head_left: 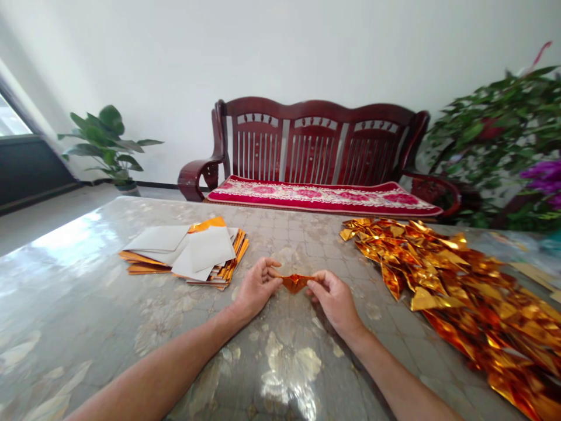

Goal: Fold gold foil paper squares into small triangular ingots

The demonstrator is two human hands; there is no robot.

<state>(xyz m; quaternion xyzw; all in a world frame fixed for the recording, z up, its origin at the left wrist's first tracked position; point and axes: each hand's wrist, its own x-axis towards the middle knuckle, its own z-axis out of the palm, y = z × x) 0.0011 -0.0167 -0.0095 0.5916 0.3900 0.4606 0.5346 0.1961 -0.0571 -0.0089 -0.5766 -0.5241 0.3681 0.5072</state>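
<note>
A small folded gold foil paper ingot (294, 284) is held up between my two hands, just over the table in the middle of the view. My left hand (259, 285) pinches its left tip between thumb and fingers. At the opposite tip, my right hand (333, 298) grips it the same way. The folded piece has pointed ends and a raised, partly opened middle. Left of my hands lies a stack of foil paper sheets (210, 251), white backs up with orange-gold edges showing. To the right spreads a large heap of folded gold pieces (442, 280).
The table (184, 362) has a glossy floral cover. Behind it stands a dark red wooden bench (311, 146) with a red patterned cushion (324, 196). A potted plant (109, 143) is at the left, leafy plants (495, 134) at the right. Clear plastic (504, 245) lies beyond the heap.
</note>
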